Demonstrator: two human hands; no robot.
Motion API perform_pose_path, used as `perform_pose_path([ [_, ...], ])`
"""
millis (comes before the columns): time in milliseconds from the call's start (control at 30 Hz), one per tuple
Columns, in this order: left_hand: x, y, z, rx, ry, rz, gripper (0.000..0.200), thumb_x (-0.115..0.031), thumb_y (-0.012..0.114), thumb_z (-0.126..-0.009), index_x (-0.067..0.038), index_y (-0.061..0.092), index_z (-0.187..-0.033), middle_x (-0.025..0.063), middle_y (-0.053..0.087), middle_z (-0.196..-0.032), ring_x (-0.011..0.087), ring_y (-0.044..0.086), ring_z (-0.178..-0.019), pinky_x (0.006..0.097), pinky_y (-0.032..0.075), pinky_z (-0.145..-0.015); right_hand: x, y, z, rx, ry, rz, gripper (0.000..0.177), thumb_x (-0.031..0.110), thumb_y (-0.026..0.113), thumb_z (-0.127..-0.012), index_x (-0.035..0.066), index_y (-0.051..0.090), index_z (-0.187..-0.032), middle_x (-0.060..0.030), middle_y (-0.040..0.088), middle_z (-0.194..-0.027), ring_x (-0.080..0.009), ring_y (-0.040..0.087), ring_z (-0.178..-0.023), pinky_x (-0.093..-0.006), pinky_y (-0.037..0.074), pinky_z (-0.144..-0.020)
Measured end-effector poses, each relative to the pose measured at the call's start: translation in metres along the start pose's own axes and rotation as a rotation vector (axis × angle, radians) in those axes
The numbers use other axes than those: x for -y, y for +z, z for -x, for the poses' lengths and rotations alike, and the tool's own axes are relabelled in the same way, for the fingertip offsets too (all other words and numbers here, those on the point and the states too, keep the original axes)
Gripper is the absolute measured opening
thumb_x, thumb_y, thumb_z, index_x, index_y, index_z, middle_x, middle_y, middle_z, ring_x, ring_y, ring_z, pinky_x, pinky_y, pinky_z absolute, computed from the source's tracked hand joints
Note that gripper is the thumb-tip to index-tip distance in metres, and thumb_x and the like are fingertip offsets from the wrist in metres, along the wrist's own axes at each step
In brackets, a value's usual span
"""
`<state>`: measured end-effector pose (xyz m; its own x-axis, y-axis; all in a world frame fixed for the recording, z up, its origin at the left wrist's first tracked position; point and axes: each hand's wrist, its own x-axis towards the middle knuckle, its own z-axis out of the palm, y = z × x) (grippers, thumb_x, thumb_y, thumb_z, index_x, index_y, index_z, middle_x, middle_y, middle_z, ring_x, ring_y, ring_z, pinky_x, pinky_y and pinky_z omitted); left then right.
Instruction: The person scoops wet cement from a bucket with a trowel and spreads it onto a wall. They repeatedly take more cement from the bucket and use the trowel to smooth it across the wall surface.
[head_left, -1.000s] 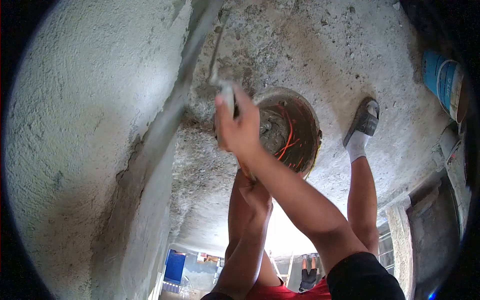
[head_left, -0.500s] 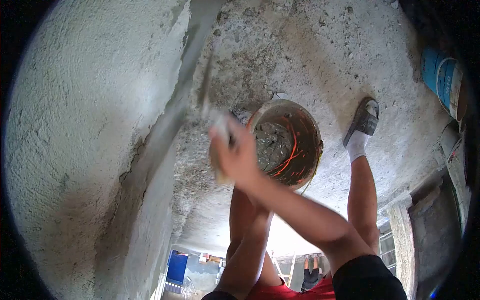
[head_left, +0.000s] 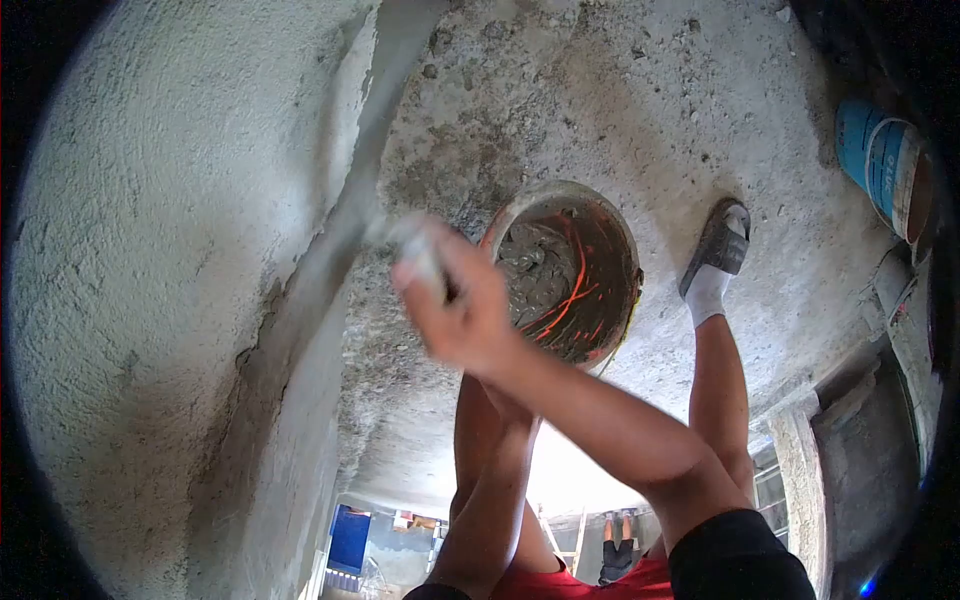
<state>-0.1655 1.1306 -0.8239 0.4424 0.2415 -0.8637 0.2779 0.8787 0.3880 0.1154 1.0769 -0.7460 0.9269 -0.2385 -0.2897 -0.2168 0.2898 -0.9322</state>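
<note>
My right hand (head_left: 455, 305) is shut on the pale handle of a trowel (head_left: 405, 240), which is blurred by motion. Its blade reaches to the wet grey strip of mortar (head_left: 335, 240) along the edge of the rough plastered wall (head_left: 150, 300). Just right of the hand stands a dirty bucket (head_left: 615, 300), orange inside, with lumps of grey mortar (head_left: 530, 265) in it. My left forearm (head_left: 485, 490) rises from below. My left hand (head_left: 500, 395) is mostly hidden under my right forearm, so its grip is unclear.
The concrete floor (head_left: 620, 90) is rough and strewn with mortar crumbs. My foot in a white sock and grey sandal (head_left: 715, 250) stands right of the bucket. A blue and white pail (head_left: 885, 160) lies at the far right, beside a low ledge (head_left: 800, 440).
My right hand has swung the trowel down and to the left, from above the bucket's rim to the wall's wet strip. The bucket and foot stay put.
</note>
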Motion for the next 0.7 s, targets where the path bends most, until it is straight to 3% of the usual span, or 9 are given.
perform_pose_path([
  [33,0.002,-0.018,0.0,0.03,-0.01,0.115,0.017,0.002,0.065,-0.09,0.002,0.066,-0.107,0.0013,0.067,-0.098,0.0108,0.062,-0.088,0.0268,0.049,-0.077,-0.008,-0.009,-0.009,-0.002,0.241,-0.081,0.021,0.012,0.063,-0.095,-0.001,0.063,-0.113,-0.0145,0.07,-0.093,-0.0243,0.066,-0.082,-0.0379,0.052,-0.077],
  [67,-0.02,0.094,0.023,-0.172,0.074,-0.803,0.023,0.003,0.063,-0.091,0.0,0.064,-0.113,0.0057,0.068,-0.106,0.0155,0.064,-0.096,0.0312,0.052,-0.079,-0.027,-0.015,-0.027,-0.103,0.322,-0.129,0.022,0.015,0.064,-0.096,-0.001,0.064,-0.111,-0.0133,0.07,-0.091,-0.0217,0.065,-0.081,-0.0379,0.052,-0.077],
  [200,-0.022,0.121,0.025,-0.254,0.098,-0.989,0.033,0.01,0.059,-0.084,-0.001,0.067,-0.114,0.006,0.07,-0.108,0.016,0.066,-0.1,0.0309,0.051,-0.086,-0.081,-0.028,-0.11,-0.186,0.252,-0.037,0.026,0.022,0.065,-0.096,-0.003,0.067,-0.105,-0.0123,0.069,-0.085,-0.0196,0.064,-0.078,-0.0383,0.052,-0.074],
  [267,-0.022,0.106,0.017,-0.264,0.1,-0.982,0.025,0.004,0.063,-0.086,0.001,0.068,-0.11,0.0058,0.07,-0.103,0.0148,0.064,-0.094,0.0312,0.05,-0.081,-0.053,-0.003,-0.127,-0.039,0.126,-0.018,0.02,0.021,0.062,-0.099,0.002,0.062,-0.104,-0.0042,0.063,-0.073,-0.0095,0.055,-0.058,-0.028,0.045,-0.052],
  [467,-0.062,0.145,0.066,-0.085,-0.273,-0.928,0.052,-0.012,0.066,-0.092,-0.002,0.051,-0.141,0.0074,0.066,-0.114,0.0126,0.058,-0.084,0.0293,0.049,-0.077,0.086,0.001,0.03,0.114,-0.004,-0.022,0.033,0.012,0.067,-0.095,-0.003,0.061,-0.124,-0.0225,0.068,-0.099,-0.032,0.068,-0.091,-0.0424,0.051,-0.082],
  [600,-0.075,0.16,0.129,-0.032,-0.059,-0.738,0.042,-0.011,0.062,-0.095,-0.004,0.055,-0.135,0.0029,0.065,-0.108,0.0121,0.058,-0.086,0.0305,0.049,-0.074,0.169,-0.092,0.123,0.467,0.515,-0.137,0.044,0.019,0.067,-0.099,0.004,0.055,-0.138,-0.0062,0.065,-0.092,-0.0152,0.063,-0.089,-0.0331,0.049,-0.08],
  [633,-0.074,0.009,0.095,0.137,-0.426,-0.253,0.037,0.0,0.058,-0.087,-0.004,0.061,-0.123,0.0004,0.063,-0.106,0.0117,0.057,-0.084,0.0292,0.048,-0.07,0.204,-0.117,0.128,0.395,0.866,-0.283,0.043,0.021,0.066,-0.1,0.005,0.055,-0.139,-0.0011,0.062,-0.091,-0.0095,0.06,-0.081,-0.0293,0.05,-0.073],
  [667,-0.074,0.071,0.115,0.021,-0.125,-0.643,0.036,0.004,0.056,-0.082,-0.005,0.063,-0.117,0.0004,0.064,-0.106,0.0134,0.058,-0.087,0.0297,0.05,-0.073,0.208,-0.149,0.146,0.392,0.633,-0.075,0.04,0.02,0.065,-0.101,0.005,0.056,-0.137,0.0007,0.061,-0.085,-0.0071,0.057,-0.07,-0.0258,0.049,-0.062],
  [700,-0.077,0.139,0.148,-0.112,0.207,-1.01,0.037,0.007,0.054,-0.078,-0.005,0.064,-0.111,0.0004,0.064,-0.105,0.0151,0.06,-0.089,0.0302,0.051,-0.077,0.247,-0.174,0.143,0.255,0.98,-0.11,0.038,0.018,0.065,-0.1,0.004,0.057,-0.134,0.0001,0.06,-0.079,-0.0072,0.055,-0.062,-0.0259,0.048,-0.056],
])
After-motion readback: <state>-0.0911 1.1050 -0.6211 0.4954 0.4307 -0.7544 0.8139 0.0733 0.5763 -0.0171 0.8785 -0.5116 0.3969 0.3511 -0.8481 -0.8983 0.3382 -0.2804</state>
